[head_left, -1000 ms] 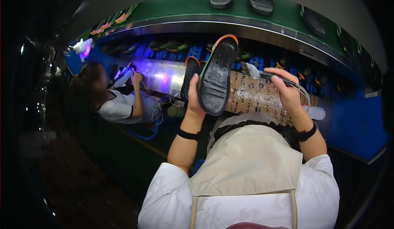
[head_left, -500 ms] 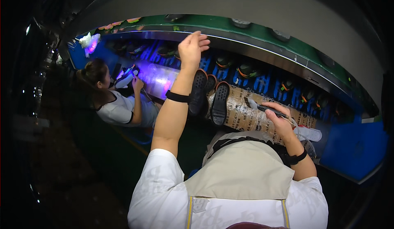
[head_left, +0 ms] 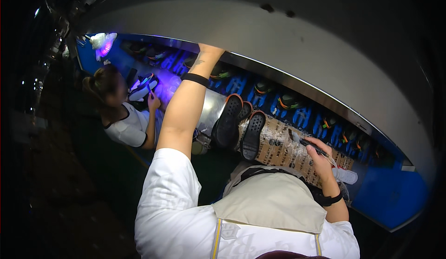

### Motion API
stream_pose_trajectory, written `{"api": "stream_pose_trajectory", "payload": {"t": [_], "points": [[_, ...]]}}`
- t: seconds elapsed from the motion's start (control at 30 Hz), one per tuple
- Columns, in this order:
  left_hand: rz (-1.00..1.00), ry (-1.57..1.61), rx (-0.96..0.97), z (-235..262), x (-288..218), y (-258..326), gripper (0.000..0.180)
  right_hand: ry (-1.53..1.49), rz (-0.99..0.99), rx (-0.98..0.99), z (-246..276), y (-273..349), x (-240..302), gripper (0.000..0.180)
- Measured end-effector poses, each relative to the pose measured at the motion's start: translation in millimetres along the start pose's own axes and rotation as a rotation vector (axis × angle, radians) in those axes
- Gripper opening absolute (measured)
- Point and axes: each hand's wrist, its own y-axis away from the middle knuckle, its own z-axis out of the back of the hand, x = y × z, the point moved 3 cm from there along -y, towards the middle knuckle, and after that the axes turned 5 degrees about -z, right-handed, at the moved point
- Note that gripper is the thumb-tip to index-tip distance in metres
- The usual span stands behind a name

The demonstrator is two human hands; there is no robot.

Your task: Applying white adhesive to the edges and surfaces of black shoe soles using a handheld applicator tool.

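Note:
My left arm stretches up and forward. My left hand [head_left: 212, 50] goes behind the edge of a grey overhead cover [head_left: 278, 41], so its fingers are hidden. In my right hand [head_left: 320, 157] is a brush [head_left: 297, 138] with a dark handle and a thin pale tube, its bristles toward the upper left. That hand is closed around the handle, over the cardboard-covered bench [head_left: 274, 150]. Dark shoe soles with orange rims stand to its left: a nearer sole [head_left: 252, 136], a longer sole [head_left: 227, 124] and another partly hidden between them.
Behind the bench is a row of blue racks [head_left: 302, 115] with several dark shoe parts. A white shoe piece [head_left: 344, 175] lies right of my right hand. At left, a co-worker [head_left: 127, 115] sits under a purple lamp [head_left: 103, 44]. A blue panel [head_left: 395, 196] stands at right.
My left hand, in full sight before with its fingers loosely curled, has gone behind the cover's edge. The view has shifted upward, hiding the green shelf. The brush stays in my right hand.

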Motion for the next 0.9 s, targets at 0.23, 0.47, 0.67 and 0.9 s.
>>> {"api": "stream_pose_trajectory", "payload": {"t": [0.23, 0.47, 0.67, 0.9], "points": [[0.192, -0.135, -0.039, 10, 100, -22, 0.041, 0.041, -0.044, -0.033, 2, -11, -4, 0.030], [0.587, -0.184, 0.158, 30, 230, -31, 0.047, 0.226, 0.053, -0.138, 8, -10, -47, 0.029], [0.614, -0.078, 0.162, 33, 232, -20, 0.052, 0.244, 0.083, -0.104, 10, -21, -55, 0.032], [0.611, 0.099, 0.143, 43, 206, -16, 0.058, -0.065, -0.027, 0.019, 2, -30, -14, 0.034]]}}
